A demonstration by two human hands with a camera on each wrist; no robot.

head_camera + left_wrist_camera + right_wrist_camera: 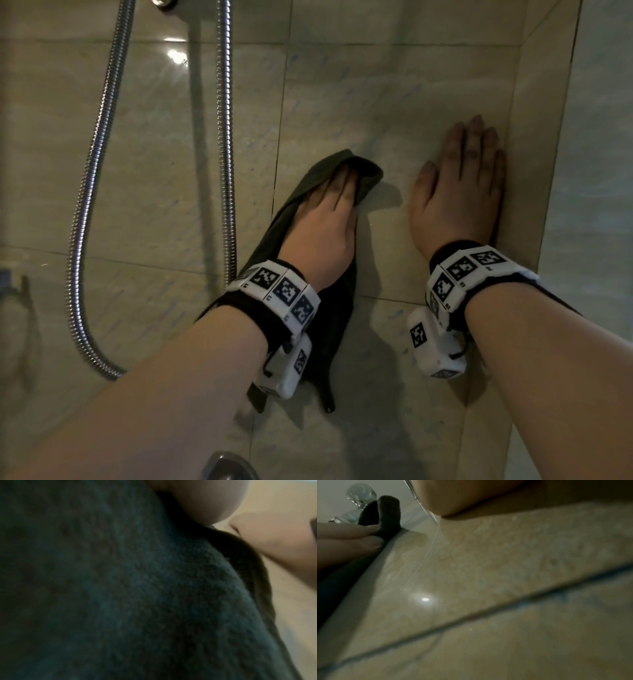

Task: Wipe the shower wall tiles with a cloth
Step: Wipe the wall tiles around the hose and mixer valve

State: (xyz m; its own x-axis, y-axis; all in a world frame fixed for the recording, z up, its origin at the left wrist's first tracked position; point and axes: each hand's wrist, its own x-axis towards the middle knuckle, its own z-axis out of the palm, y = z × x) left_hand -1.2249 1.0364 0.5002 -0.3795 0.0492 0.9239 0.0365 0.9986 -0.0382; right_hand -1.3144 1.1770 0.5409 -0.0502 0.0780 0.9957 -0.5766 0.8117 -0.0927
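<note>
Head cam's looking down at the tiled wall [376,85]; wrist cams are sitting right against it, both catching the cloth [120,588].

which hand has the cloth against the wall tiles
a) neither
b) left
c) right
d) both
b: the left hand presses the dark cloth on the wall tiles, while the right hand lies flat on bare tile.
</note>
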